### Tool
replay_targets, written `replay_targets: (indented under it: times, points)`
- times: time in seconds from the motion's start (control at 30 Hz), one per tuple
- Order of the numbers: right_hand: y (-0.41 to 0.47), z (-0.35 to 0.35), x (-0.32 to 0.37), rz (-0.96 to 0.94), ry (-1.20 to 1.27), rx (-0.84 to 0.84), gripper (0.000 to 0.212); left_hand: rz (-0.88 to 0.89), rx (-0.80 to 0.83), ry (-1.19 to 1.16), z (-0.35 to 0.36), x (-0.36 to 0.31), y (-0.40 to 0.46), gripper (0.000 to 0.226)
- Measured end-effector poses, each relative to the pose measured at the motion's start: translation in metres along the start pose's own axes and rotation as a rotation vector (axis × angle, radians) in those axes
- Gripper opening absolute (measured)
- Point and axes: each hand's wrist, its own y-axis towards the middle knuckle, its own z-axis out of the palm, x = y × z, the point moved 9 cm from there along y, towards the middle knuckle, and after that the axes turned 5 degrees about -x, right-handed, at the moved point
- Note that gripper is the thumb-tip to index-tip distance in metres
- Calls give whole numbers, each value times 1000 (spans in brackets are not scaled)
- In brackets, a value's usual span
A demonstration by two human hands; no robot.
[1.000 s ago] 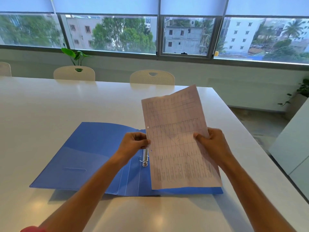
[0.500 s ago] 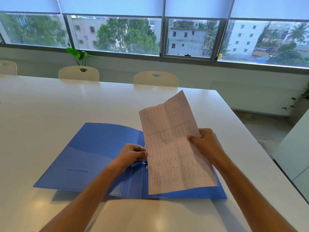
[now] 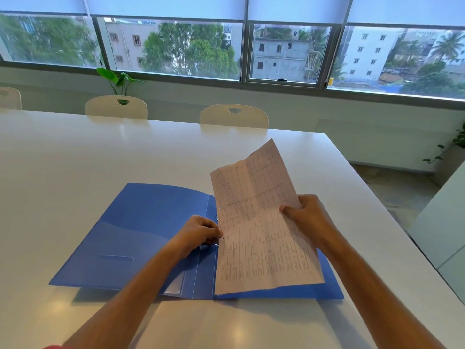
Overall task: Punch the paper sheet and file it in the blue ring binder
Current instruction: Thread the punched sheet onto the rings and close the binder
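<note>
The blue ring binder [image 3: 141, 235] lies open and flat on the white table [image 3: 75, 159]. Over its right half I hold the paper sheet [image 3: 259, 222], a printed table with two punched holes along its left edge. My left hand [image 3: 198, 235] pinches that left edge at the lower hole, right over the binder's metal rings, which are mostly hidden behind the fingers and paper. My right hand [image 3: 309, 217] grips the sheet's right edge, thumb on top. The sheet tilts up, its far end off the binder.
Two white chairs [image 3: 234, 117] [image 3: 115, 108] stand at the table's far side, a third at the far left edge. A green plant [image 3: 118, 80] sits under the windows. The table's right edge runs close by the binder, with a white cabinet [image 3: 448, 235] beyond.
The sheet has come down and tilted lower toward the binder. My left hand moved down along the punched edge to the rings, and my right hand followed a little lower and left.
</note>
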Motion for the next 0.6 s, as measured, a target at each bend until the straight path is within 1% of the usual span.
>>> replay_targets:
  times: [0.13, 0.27, 0.4, 0.6]
  points:
    - [1, 0, -1, -1, -5, -13, 12, 20, -33, 42, 2, 0, 1, 14]
    - [3, 0, -3, 0, -10, -13, 13, 10, -26, 70, 5, 1, 2, 17]
    - [1, 1, -7, 12, 5, -6, 11, -5, 33, 88, 5, 2, 4, 18]
    - [-3, 1, -11, 8, 5, -8, 9, -61, 124, 22, 3, 3, 6, 12]
